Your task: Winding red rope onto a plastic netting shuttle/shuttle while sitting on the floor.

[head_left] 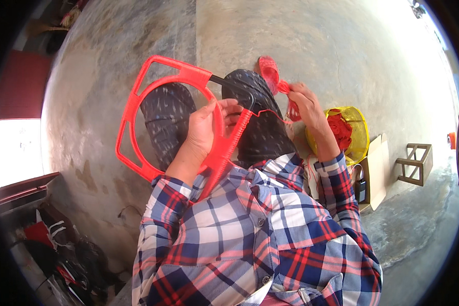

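We hold a red frame (222, 147) across our lap (262, 140), left hand (203, 126) loosely curled round it (light, stiff plastic, we judge; best gripped by its edges), right hand (309, 105) pinching soft-looking red cord (284, 87).

red frame (223, 143) blocks left; floor (250, 30) ahead seems open

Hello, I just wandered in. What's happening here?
A person in a plaid shirt is handling a red frame with a round opening in it. The left hand holds the frame by its ring, above the lap. The right hand pinches a bunch of red cord, with a loose strand running over to the frame's black corner, which is bare. Off to the right, a yellow basket holds more red material.
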Tool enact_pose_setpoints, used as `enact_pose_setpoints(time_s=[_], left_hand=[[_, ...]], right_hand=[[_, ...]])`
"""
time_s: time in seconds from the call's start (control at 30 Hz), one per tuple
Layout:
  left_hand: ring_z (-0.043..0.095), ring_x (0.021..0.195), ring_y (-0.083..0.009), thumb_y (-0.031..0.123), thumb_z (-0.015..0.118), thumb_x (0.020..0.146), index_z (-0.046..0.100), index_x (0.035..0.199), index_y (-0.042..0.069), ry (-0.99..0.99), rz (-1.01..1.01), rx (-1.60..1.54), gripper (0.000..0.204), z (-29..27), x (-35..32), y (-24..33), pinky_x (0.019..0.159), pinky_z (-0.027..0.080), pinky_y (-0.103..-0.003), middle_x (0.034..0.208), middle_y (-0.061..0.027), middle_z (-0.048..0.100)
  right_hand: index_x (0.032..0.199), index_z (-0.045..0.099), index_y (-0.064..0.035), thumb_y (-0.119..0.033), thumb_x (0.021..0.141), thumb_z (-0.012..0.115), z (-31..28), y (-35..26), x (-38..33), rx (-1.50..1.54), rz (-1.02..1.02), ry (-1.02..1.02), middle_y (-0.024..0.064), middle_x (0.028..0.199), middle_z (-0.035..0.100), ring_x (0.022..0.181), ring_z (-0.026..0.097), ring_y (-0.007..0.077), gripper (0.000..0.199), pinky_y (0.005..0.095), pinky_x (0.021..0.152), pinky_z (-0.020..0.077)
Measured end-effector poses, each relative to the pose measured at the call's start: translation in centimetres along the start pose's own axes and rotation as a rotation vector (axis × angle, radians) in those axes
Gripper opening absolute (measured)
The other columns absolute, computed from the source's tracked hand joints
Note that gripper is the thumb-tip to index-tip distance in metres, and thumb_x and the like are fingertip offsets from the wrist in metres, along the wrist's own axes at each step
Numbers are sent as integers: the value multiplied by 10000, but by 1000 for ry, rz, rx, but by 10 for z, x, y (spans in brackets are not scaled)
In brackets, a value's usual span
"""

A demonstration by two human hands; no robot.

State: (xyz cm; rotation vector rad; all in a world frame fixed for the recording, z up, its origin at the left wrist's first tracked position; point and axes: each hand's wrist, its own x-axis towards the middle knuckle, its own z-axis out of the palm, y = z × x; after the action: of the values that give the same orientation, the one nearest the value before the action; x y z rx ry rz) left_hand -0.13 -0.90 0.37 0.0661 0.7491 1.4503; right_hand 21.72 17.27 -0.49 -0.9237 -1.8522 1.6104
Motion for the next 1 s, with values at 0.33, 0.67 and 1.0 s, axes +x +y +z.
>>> enact_pose_setpoints(time_s=[0.33, 0.67, 1.0], left_hand=[[531, 1164, -364, 323, 523, 874, 461, 1259, -28, 18, 226, 4, 525, -2, 5, -1, 1001, 413, -434, 1234, -216, 560], [474, 1230, -381, 392, 539, 871, 435, 1308, -29, -147, 25, -143, 615, 7, 5, 2, 1065, 353, -473, 1324, -248, 491], [541, 1147, -341, 344, 532, 891, 442, 1297, -80, -96, -54, -39, 594, -7, 7, -4, 988, 446, -440, 1279, -229, 526]], right_hand=[[851, 650, -67, -104, 747, 657, 72, -31, 37, -667, -656, -371, 55, 1033, 608, 1004, 564, 272, 110, 378, 809, 490], [968, 655, -13, -215, 822, 687, 49, -4, -4, -418, -263, -158, 92, 931, 607, 874, 604, 202, 251, 320, 781, 479], [825, 519, -84, -85, 716, 619, -15, -20, -32, 908, -74, -162, 81, 838, 579, 784, 569, 252, 148, 393, 889, 448]])
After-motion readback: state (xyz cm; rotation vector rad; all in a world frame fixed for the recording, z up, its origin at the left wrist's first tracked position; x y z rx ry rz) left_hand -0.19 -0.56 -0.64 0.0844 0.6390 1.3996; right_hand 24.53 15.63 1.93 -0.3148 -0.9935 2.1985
